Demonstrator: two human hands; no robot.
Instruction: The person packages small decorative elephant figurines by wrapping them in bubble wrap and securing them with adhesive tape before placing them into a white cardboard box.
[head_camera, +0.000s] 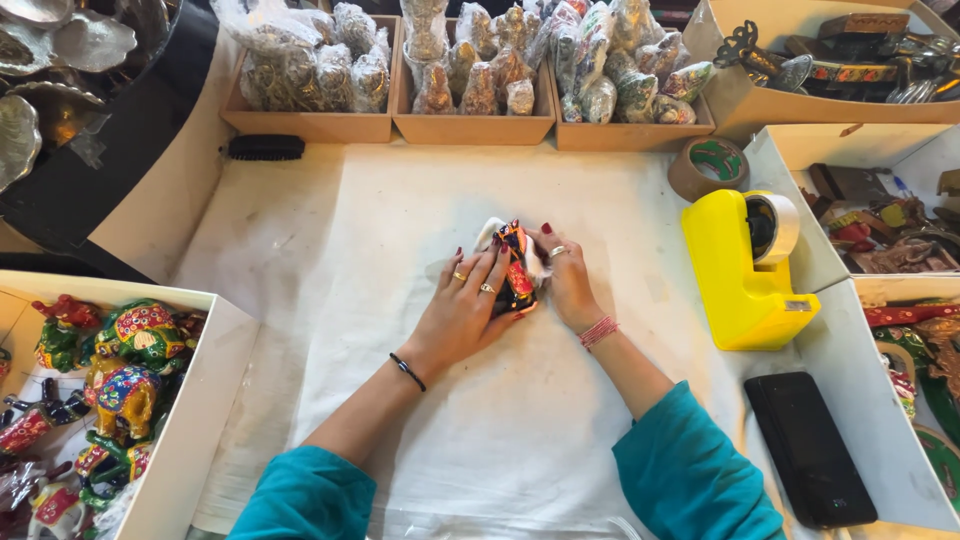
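Observation:
A small painted figurine (516, 262), orange, black and blue, stands at the middle of a white cloth (480, 430) that covers the table. White wrapping material (491, 232) shows behind and beside it. My left hand (466, 308) presses against the figurine's left side, fingers with rings laid flat on it. My right hand (565, 275) holds the right side, fingers curled around the wrapping. Both hands clasp the figurine between them.
A yellow tape dispenser (742, 268) and a brown tape roll (708, 165) sit to the right. A black phone (808, 447) lies near the right front. Boxes of wrapped figurines (470, 75) line the back. A box of painted elephants (100, 380) stands left. A black brush (264, 147) lies at back left.

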